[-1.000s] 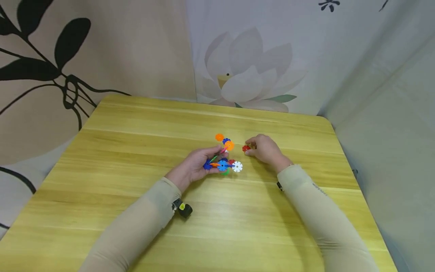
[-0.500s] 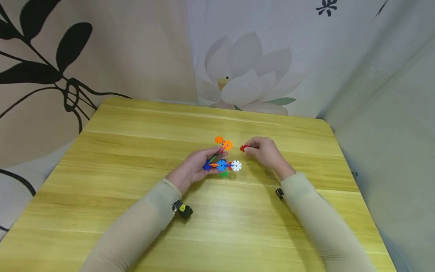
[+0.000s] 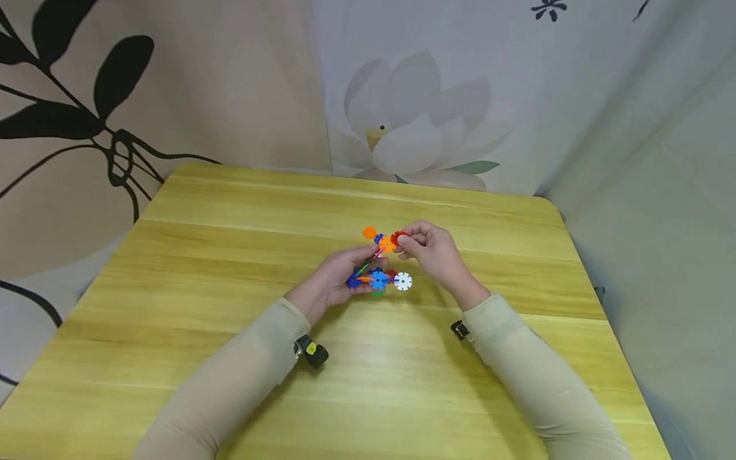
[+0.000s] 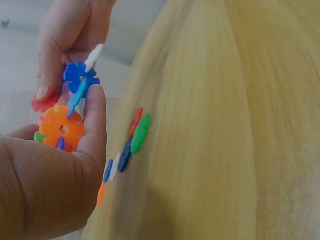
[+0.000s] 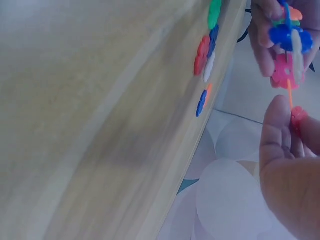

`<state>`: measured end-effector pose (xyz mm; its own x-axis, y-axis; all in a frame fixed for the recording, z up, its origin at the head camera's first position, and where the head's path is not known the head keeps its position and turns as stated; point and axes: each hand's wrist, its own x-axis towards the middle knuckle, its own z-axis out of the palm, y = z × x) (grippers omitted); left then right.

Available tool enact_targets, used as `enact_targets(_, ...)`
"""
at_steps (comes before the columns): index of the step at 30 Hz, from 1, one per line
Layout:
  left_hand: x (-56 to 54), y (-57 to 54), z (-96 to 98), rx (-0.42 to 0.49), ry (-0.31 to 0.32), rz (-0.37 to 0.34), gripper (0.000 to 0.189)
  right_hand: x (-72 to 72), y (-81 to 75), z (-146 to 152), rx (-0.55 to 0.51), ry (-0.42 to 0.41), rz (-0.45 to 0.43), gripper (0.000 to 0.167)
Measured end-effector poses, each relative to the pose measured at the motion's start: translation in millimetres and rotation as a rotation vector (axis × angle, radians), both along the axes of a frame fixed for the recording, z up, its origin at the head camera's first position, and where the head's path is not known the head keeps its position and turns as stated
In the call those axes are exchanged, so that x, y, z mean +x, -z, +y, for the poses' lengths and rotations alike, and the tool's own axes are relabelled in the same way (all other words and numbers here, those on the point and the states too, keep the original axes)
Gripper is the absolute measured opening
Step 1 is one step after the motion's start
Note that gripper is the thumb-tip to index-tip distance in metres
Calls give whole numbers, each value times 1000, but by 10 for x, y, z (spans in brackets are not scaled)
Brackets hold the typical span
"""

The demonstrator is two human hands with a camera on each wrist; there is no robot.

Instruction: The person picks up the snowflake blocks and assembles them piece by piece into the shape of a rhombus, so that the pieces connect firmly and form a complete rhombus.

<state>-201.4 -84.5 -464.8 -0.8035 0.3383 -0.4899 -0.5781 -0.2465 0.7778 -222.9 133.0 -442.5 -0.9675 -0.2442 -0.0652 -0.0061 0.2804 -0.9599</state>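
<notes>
My left hand [image 3: 336,275] holds a joined chain of notched plastic snowflake discs, palm partly beneath it. In the head view a light blue disc [image 3: 377,280], a white disc [image 3: 403,281] and an orange disc [image 3: 388,244] of this chain stick out past the fingers. A red snowflake disc [image 3: 398,238] is pinched between the thumb and fingers of my right hand [image 3: 434,255]. It meets the edge of the orange disc; the right wrist view shows the red disc [image 5: 298,120] beside that orange one, seen edge-on. Whether their notches interlock I cannot tell.
Loose discs lie on the wooden table [image 3: 230,332] under and behind the hands: a green disc [image 4: 141,133], a red disc [image 5: 201,56], a white disc [image 4: 115,166], an orange disc [image 3: 370,233] and blue ones. Curtains hang behind the table's far edge.
My right hand has moved left and slightly away from me, carrying the red disc from clear of the chain up to its orange disc. My left hand has barely moved.
</notes>
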Motion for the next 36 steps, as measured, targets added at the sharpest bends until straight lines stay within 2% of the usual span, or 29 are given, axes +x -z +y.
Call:
enact_targets(4,8,14,-23,-25,17,-1,39,34,2,-18,22,10,-27,18)
enact_targets(10,31,14,-69,-18,103,20,40,81,22,-16,37,40,-99,21)
enact_targets(13,38,15,-81,-12,140,39,40,104,37,-35,12,45,-128,22)
enact_targets(15,38,19,-80,-14,152,57,38,127,39,-62,-4,37,-141,22)
enact_targets(19,36,39,-76,-22,128,75,35,167,40,-111,-24,10,-153,21)
enact_targets(23,36,45,-83,-24,86,54,35,193,36,-91,-8,28,-121,21)
enact_targets(27,43,19,-105,-65,54,32,33,194,50,-19,88,53,-31,18)
enact_targets(33,53,-17,-126,-59,62,34,36,191,62,8,219,6,86,18)
enact_targets(36,52,-29,-114,-47,72,40,36,190,55,-2,225,4,100,18)
